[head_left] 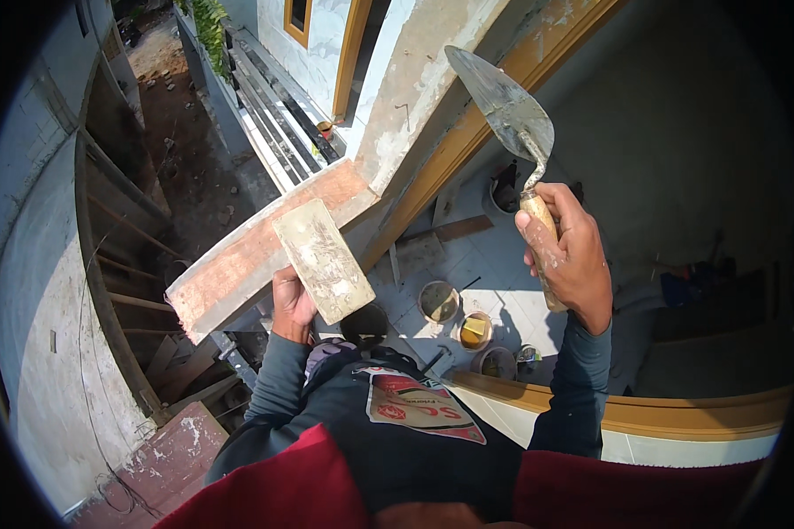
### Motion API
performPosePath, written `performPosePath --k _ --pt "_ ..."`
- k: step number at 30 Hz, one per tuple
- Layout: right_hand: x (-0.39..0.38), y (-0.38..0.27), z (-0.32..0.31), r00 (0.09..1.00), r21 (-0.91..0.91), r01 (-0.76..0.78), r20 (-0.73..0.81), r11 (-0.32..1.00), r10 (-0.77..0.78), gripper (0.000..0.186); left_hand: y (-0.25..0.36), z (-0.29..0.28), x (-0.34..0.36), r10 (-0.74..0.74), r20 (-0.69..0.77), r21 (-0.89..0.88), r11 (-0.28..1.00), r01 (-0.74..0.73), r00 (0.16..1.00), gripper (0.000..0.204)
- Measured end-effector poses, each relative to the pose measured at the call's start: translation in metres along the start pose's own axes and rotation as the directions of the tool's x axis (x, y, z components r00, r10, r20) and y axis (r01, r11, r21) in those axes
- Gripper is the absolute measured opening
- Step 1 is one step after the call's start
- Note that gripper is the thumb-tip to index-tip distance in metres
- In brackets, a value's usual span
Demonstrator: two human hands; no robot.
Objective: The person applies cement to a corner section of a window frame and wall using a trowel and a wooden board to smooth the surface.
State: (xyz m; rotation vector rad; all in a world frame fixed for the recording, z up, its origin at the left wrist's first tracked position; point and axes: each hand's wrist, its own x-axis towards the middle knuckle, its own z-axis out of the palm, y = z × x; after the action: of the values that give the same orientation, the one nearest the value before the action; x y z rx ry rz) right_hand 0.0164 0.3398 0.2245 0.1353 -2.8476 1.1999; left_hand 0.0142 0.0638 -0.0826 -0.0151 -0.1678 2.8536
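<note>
My right hand (570, 257) is wrapped round the wooden handle of a pointed trowel (507, 110). Its grey leaf-shaped blade points up and to the far left, with smears of mortar on it. Lower and to the left, my left hand (292, 305) grips a pale rectangular plastering float (324, 260). The float's flat, mortar-streaked face is toward me; its back and any handle are hidden. Behind the float runs a ledge (256, 251) with a reddish-brown top and grey edges, meeting a rough plastered wall end (419, 88). Trowel and float are apart.
Below on the tiled floor stand several buckets, among them a grey one (438, 302) and one with a yellow item (475, 331). A wooden frame (468, 145) runs diagonally beside the wall. A deep drop with dirt ground (190, 150) lies left, beside a curved wall (48, 291).
</note>
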Motion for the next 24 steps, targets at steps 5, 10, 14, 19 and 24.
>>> performPosePath --k 5,10,14,19,24 --pt "-0.001 0.051 0.046 0.994 -0.156 0.022 0.112 0.988 -0.004 0.028 0.006 0.006 -0.002 0.000 -0.011 -0.029 1.000 -0.001 1.000 0.049" --pt "-0.002 0.109 0.097 0.988 -0.198 0.127 0.114 0.972 -0.106 0.029 0.015 0.005 -0.007 0.009 -0.022 -0.001 1.000 -0.009 1.000 0.048" --pt "-0.001 0.127 0.131 0.991 -0.155 0.078 0.120 0.985 -0.060 0.028 0.026 0.000 -0.009 0.015 -0.037 -0.011 1.000 -0.016 0.999 0.048" --pt "0.003 0.155 0.164 0.987 -0.121 0.088 0.143 0.989 -0.070 0.025 0.026 0.001 -0.018 0.039 -0.068 0.006 0.999 -0.038 0.997 0.047" --pt "-0.003 0.161 0.177 0.990 -0.075 0.107 0.103 0.991 -0.099 0.022 0.029 0.000 -0.023 0.080 -0.086 0.041 0.996 -0.076 0.993 0.046"
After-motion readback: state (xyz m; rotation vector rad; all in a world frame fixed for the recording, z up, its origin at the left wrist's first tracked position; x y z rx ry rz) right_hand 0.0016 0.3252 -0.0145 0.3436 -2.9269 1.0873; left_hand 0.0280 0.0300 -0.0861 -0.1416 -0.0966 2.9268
